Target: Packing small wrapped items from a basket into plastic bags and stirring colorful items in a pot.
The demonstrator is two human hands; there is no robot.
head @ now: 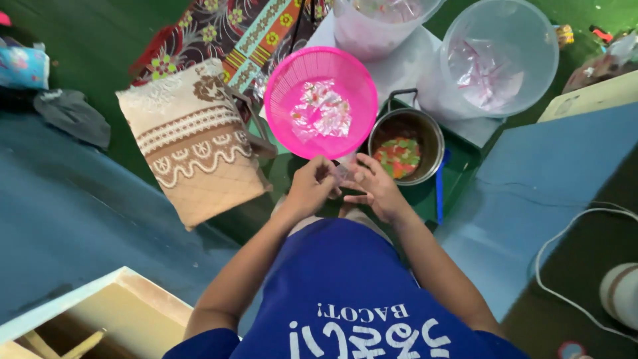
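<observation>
- Both hands meet low in the middle of the view, just below the round pink plastic mesh basket [321, 101].
- The left hand [311, 189] is curled in, fingers bent and pinched onto a small clear plastic wrapper [341, 173] held between the two hands.
- The right hand [377, 188] takes the same wrapper from the other side: thumb and forefinger close on it, the other fingers spread loosely outward.
- The wrapper itself is small and blurred; what is inside it cannot be told.
- In the pink basket lies a heap of clear little packets [323, 110] with flecks of colour in them.
- Just right of the hands sits a round metal pot [432, 133] with a wire handle, holding red, green and orange bits [397, 155].
- Beyond it, a large clear plastic tub [531, 40] with pinkish plastic bags inside, and a second clear tub [372, 30] at the top edge.
- To the left, a folded beige-and-brown patterned cloth [193, 146] lies on the green floor [100, 40].
- A blue stick-like tool [439, 189] lies beside the pot.
- At the right a white cord [565, 239] loops over the floor.
</observation>
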